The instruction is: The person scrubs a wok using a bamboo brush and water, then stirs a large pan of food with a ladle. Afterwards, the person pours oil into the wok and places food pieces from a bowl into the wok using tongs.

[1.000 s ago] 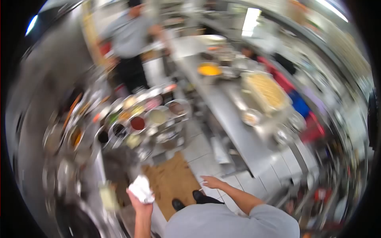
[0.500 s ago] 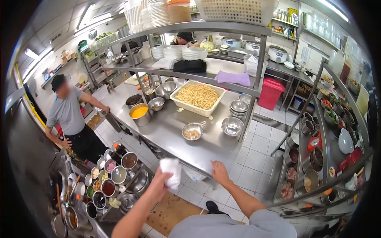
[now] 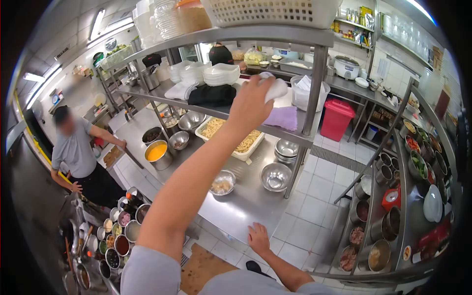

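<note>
My left hand [image 3: 251, 101] is raised at the overhead shelf [image 3: 172, 101], its fingers wrapped round a white cloth [image 3: 277, 91]. Just below and right of it lies a purple cloth [image 3: 282, 118] on that shelf; a black cloth [image 3: 212, 95] is to its left. My right hand [image 3: 258, 237] rests with spread fingers at the front edge of the steel table [image 3: 236, 211], holding nothing. Behind my left forearm, a tray of noodles [image 3: 212, 129] is partly hidden. A metal bowl with pale food [image 3: 222, 183] stands beside the forearm, near an empty metal bowl [image 3: 275, 177].
A person [image 3: 76, 147] in a grey shirt stands at the left, one hand on the table. Ingredient pots [image 3: 122, 244] fill the lower left. Shelves with metal pots [image 3: 378, 255] run along the right. A pink bin [image 3: 336, 119] is behind; another person [image 3: 221, 55] is beyond the shelf.
My left hand has moved up and forward with the white cloth, from in front of the table to the shelf. My right hand has come down slightly to the table edge. The view has shifted.
</note>
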`<action>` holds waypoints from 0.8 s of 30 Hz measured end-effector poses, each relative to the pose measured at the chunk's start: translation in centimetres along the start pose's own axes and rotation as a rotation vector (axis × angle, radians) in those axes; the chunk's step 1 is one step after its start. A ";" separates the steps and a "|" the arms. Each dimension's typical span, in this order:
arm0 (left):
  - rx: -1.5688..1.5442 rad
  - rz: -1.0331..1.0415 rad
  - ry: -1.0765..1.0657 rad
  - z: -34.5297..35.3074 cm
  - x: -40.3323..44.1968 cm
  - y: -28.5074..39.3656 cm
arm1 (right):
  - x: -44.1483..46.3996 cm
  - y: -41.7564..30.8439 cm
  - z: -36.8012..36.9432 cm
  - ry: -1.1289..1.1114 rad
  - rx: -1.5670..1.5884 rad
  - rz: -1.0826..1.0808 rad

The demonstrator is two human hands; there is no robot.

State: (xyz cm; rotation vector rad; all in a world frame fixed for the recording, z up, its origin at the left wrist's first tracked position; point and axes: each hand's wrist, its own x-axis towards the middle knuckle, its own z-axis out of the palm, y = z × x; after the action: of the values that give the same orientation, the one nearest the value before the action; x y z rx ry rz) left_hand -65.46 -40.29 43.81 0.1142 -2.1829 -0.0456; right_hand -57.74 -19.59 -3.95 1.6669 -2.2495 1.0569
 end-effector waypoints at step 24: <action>-1.115 -1.431 -0.373 -12.5 -55.7 11.1 | 5.6 -9.8 4.3 -0.461 0.416 -0.320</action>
State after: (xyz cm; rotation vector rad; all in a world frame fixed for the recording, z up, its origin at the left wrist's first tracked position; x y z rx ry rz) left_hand -24.07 -23.60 6.54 1.0130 -1.6406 -2.1011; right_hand -49.94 -27.93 0.05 2.5710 -1.9685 1.2131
